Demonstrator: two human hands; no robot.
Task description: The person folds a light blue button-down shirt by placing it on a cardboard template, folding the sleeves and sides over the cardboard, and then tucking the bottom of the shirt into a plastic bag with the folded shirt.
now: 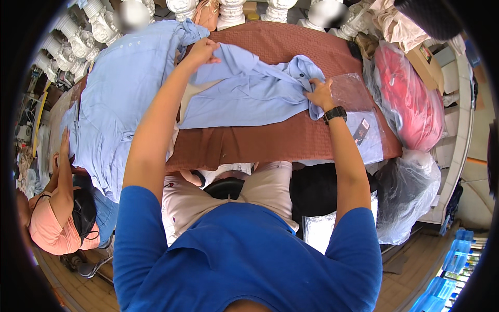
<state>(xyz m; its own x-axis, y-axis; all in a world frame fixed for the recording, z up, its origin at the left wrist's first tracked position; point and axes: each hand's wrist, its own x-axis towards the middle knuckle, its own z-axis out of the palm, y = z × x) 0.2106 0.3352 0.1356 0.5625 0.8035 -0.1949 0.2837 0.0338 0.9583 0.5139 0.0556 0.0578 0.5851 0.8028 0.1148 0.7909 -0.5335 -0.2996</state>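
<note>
A light blue shirt point(234, 104) lies folded lengthwise across the brown cloth of the table point(244, 145). My left hand point(202, 53) pinches fabric at its far left corner. At the right end, where a dark button shows, the bunched fabric is gripped by my right hand point(321, 94), which has a black watch on the wrist. A beige flat piece point(193, 96) peeks out beside the shirt's left end. Just right of my right hand lies a clear plastic sleeve point(349, 87), with a tagged light blue packed garment point(370, 143) below it.
A tall pile of light blue shirts point(125, 78) covers the table's left side. Another person point(62, 213) in a peach top works at the left edge. Bagged red fabric point(408, 93) and a clear plastic bag point(410, 192) stand at right. White balusters point(231, 13) line the far edge.
</note>
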